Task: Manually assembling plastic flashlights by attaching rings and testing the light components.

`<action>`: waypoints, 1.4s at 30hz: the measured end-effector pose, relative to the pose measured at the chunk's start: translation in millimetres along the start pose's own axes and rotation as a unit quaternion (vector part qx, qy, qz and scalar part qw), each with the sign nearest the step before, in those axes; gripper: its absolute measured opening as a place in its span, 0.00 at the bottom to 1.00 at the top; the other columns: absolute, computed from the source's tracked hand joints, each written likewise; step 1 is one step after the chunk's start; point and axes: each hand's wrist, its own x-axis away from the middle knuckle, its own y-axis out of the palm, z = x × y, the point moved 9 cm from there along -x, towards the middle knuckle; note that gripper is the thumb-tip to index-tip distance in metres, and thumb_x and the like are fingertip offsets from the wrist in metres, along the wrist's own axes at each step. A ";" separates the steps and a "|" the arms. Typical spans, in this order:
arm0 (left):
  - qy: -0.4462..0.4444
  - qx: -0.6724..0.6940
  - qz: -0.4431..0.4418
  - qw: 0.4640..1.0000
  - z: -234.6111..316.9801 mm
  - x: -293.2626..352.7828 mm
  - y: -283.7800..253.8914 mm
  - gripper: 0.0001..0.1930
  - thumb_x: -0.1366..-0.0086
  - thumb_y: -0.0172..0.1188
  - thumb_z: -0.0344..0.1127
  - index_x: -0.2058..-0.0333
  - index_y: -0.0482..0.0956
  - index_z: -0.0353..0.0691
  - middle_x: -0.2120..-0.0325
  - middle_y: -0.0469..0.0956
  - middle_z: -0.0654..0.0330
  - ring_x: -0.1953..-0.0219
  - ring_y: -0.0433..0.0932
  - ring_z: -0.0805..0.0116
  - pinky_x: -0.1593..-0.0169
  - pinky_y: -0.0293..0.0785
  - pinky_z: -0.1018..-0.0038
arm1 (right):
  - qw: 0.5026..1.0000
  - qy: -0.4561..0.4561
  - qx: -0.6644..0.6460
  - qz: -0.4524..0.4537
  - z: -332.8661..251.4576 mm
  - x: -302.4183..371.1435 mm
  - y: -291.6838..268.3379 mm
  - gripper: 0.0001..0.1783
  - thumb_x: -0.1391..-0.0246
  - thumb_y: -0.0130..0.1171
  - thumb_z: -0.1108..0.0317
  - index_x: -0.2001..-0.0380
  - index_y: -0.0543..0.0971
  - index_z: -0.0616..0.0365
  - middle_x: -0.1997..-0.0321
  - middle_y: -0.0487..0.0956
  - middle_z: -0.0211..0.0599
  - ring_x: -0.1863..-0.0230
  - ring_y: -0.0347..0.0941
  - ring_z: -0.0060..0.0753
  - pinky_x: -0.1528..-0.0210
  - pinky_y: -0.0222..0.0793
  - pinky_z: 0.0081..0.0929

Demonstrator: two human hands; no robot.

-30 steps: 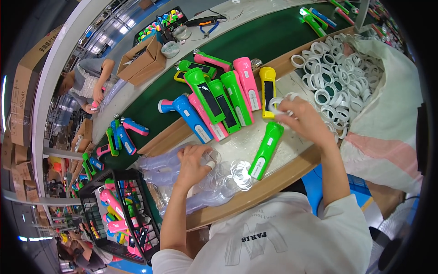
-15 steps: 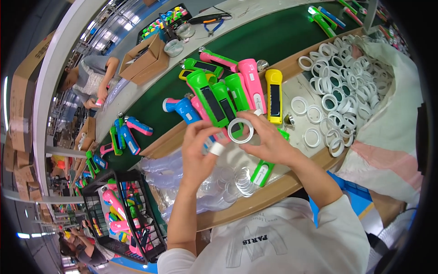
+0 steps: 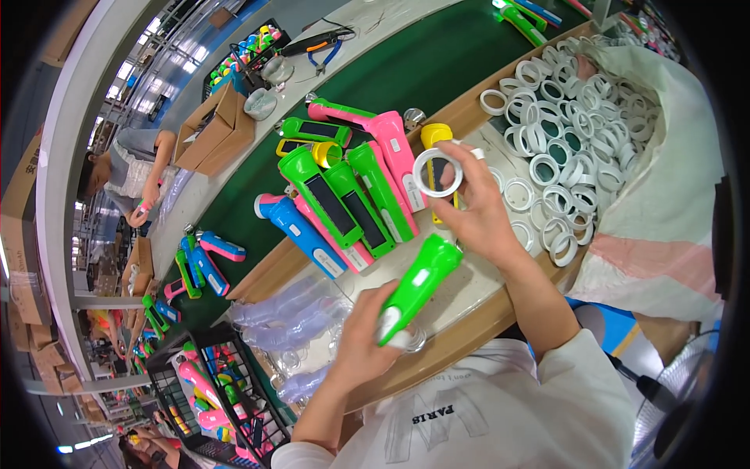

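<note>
My left hand (image 3: 363,338) is closed around the lower end of a green flashlight body (image 3: 422,283), its wide head tilted up and to the right. Between the fingertips of my right hand (image 3: 478,209), a white plastic ring (image 3: 435,194) is held up, facing me. Both hands wear white finger covers. Beyond them lies a heap of flashlights: green ones with dark panels (image 3: 332,209), a blue one (image 3: 306,234), and pink ones (image 3: 396,152). A yellow flashlight (image 3: 437,134) is partly hidden behind the ring and my right hand.
Many white rings (image 3: 558,168) spill from a large white sack (image 3: 664,195) at right. Clear plastic pieces (image 3: 281,316) lie on the left of the cardboard-edged tray (image 3: 461,332). A black crate (image 3: 215,391) of flashlights stands lower left; a green belt (image 3: 406,70) runs behind.
My left hand has taken hold of the green flashlight that lay on the tray and lifted it. My right hand has moved up and right with the ring.
</note>
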 end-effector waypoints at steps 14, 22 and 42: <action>0.078 -0.195 0.072 0.975 66.4 26.0 -79.9 0.32 0.54 0.66 0.26 0.47 0.72 0.36 0.59 0.74 0.48 0.61 0.77 0.55 0.58 0.74 0.68 | 0.968 -0.112 0.035 -0.221 -22.2 30.8 61.1 0.46 0.57 0.61 0.79 0.35 0.53 0.52 0.55 0.69 0.49 0.57 0.69 0.46 0.51 0.67 0.38; -0.145 0.268 0.063 0.950 12.4 24.4 -94.5 0.26 0.37 0.56 0.36 0.43 0.65 0.30 0.61 0.76 0.47 0.72 0.79 0.64 0.74 0.78 0.72 | 0.932 -0.144 0.041 -0.329 -38.6 43.1 69.0 0.41 0.54 0.64 0.72 0.36 0.58 0.55 0.40 0.66 0.45 0.45 0.67 0.45 0.43 0.63 0.37; 0.034 -0.164 -0.006 0.986 63.4 42.2 -106.9 0.26 0.53 0.66 0.27 0.51 0.76 0.35 0.59 0.76 0.49 0.59 0.78 0.54 0.56 0.74 0.68 | 0.904 -0.132 0.015 -0.407 -77.4 58.4 68.2 0.38 0.55 0.65 0.70 0.41 0.60 0.58 0.45 0.69 0.47 0.47 0.69 0.51 0.46 0.66 0.39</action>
